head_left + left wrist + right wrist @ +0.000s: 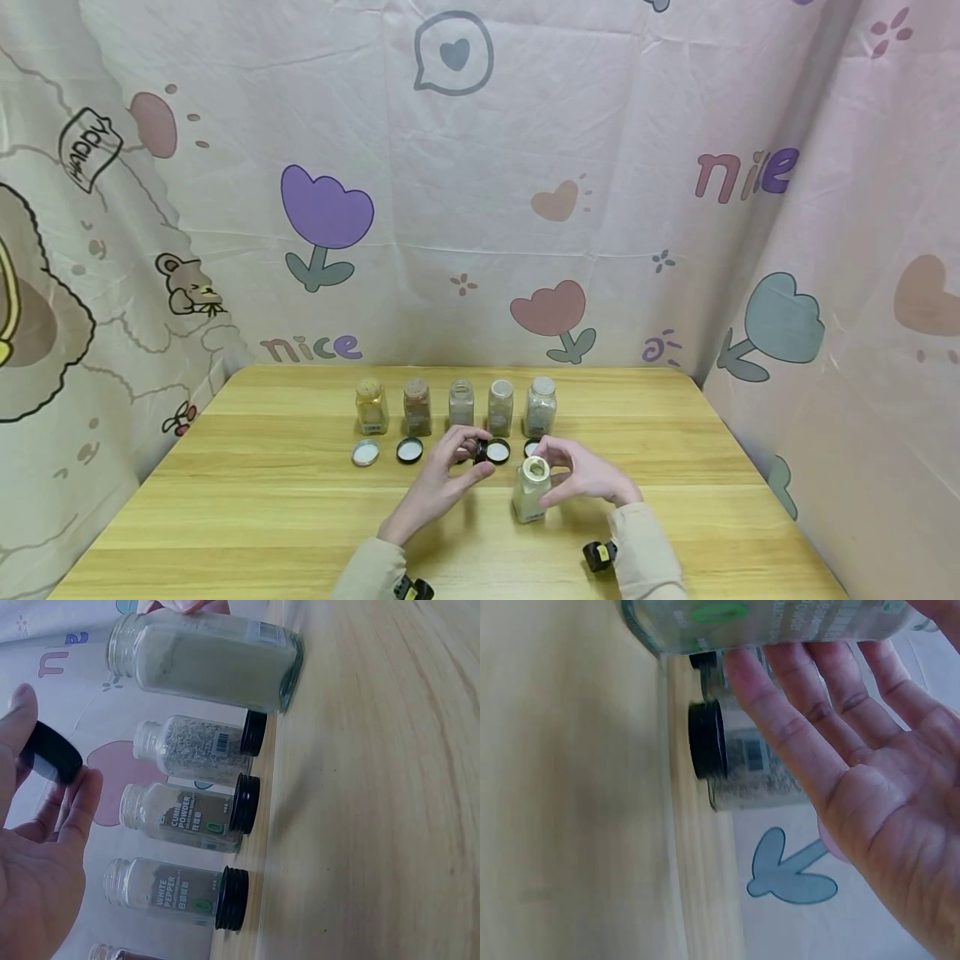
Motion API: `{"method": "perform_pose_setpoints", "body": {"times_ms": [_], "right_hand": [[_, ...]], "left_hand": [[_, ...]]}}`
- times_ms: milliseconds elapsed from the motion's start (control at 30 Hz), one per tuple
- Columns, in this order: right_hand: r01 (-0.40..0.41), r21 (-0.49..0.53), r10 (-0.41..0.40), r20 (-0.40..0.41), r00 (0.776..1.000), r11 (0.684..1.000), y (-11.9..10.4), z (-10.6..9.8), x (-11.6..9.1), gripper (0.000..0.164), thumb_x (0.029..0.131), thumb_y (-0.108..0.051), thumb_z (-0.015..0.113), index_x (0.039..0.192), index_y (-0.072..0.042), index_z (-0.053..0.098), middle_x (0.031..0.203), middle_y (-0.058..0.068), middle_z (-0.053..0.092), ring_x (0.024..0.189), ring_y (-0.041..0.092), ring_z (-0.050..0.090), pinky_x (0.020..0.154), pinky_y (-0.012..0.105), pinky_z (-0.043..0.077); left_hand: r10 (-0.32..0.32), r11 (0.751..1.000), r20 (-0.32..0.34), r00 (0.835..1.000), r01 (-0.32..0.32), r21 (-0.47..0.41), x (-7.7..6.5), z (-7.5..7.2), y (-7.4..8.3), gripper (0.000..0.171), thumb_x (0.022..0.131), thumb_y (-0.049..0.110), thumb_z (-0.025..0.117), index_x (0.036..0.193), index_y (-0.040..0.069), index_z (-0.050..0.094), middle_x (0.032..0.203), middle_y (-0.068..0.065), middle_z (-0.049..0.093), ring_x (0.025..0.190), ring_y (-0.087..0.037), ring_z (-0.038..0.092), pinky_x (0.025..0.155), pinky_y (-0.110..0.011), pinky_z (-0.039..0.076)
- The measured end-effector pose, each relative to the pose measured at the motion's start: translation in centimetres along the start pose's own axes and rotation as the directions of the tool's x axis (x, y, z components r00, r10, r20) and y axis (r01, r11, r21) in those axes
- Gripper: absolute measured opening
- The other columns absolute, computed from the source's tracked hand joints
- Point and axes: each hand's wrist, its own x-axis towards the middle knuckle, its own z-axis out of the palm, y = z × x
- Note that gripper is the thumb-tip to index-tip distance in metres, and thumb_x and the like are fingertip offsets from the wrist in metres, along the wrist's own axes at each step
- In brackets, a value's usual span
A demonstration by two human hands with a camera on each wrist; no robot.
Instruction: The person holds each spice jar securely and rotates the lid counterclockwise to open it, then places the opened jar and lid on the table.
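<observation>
My left hand (444,477) pinches a black lid (52,754) between thumb and fingers, to the left of an uncapped glass spice jar (529,497). That jar holds a pale powder, and its open mouth faces up. Around its right side my right hand (588,477) grips it with thumb and fingertips. In the right wrist view the fingertips (746,671) press against the jar's wall, beside green and white print. The left wrist view shows the same jar (214,664) close to the tabletop, standing nearer than the others.
Several open glass jars stand in a row behind: yellow powder (371,410), reddish-brown powder (417,410), white pepper (176,889), cumin powder (184,816) and grey flakes (199,746). Lids lie before them, including a left one (365,453) and a black-rimmed one (409,450). Printed curtains surround the wooden table (247,517).
</observation>
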Motion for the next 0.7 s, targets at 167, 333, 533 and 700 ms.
{"method": "perform_pose_setpoints", "body": {"times_ms": [167,333,533,700], "right_hand": [[-0.008,-0.007,0.008,-0.002,1.0,1.0,0.1,-0.8,-0.9,0.053,0.074,-0.001,0.082,0.119,0.006,0.053,0.115,-0.002,0.069,0.109,0.008,0.066,0.1,0.029,0.057],[-0.007,0.0,0.007,-0.001,1.0,1.0,0.2,-1.8,-1.9,0.054,0.075,-0.001,0.081,0.119,0.008,0.052,0.115,-0.005,0.069,0.11,0.007,0.066,0.1,0.03,0.057],[-0.025,0.005,0.026,-0.04,0.999,1.0,0.4,-2.7,-2.9,0.054,0.075,-0.001,0.081,0.119,0.009,0.052,0.113,-0.005,0.068,0.109,0.008,0.066,0.1,0.029,0.056],[-0.036,-0.006,0.036,-0.098,0.995,0.999,0.9,-3.6,-3.8,0.055,0.076,-0.002,0.081,0.122,0.009,0.052,0.116,-0.001,0.067,0.109,0.007,0.065,0.099,0.024,0.056]], "left_hand": [[-0.058,0.994,0.023,0.998,0.06,-0.096,0.0,0.0,0.1,0.04,0.086,0.017,0.079,0.119,0.006,0.061,0.12,-0.011,0.063,0.097,-0.012,0.064,0.095,-0.03,0.061],[-0.097,0.984,0.049,0.994,0.104,-0.147,0.0,0.0,0.1,0.047,0.077,0.018,0.087,0.113,0.005,0.06,0.118,-0.013,0.064,0.098,-0.02,0.069,0.091,-0.031,0.062],[-0.106,0.984,0.09,0.99,0.118,-0.134,-0.1,-0.1,0.2,0.056,0.07,0.021,0.092,0.112,0.003,0.06,0.114,-0.009,0.065,0.1,-0.025,0.071,0.091,-0.032,0.062],[-0.153,0.977,0.123,0.98,0.169,-0.132,-0.1,0.0,0.2,0.059,0.066,0.02,0.093,0.11,0.002,0.059,0.115,-0.009,0.064,0.102,-0.023,0.07,0.094,-0.028,0.061]]}}
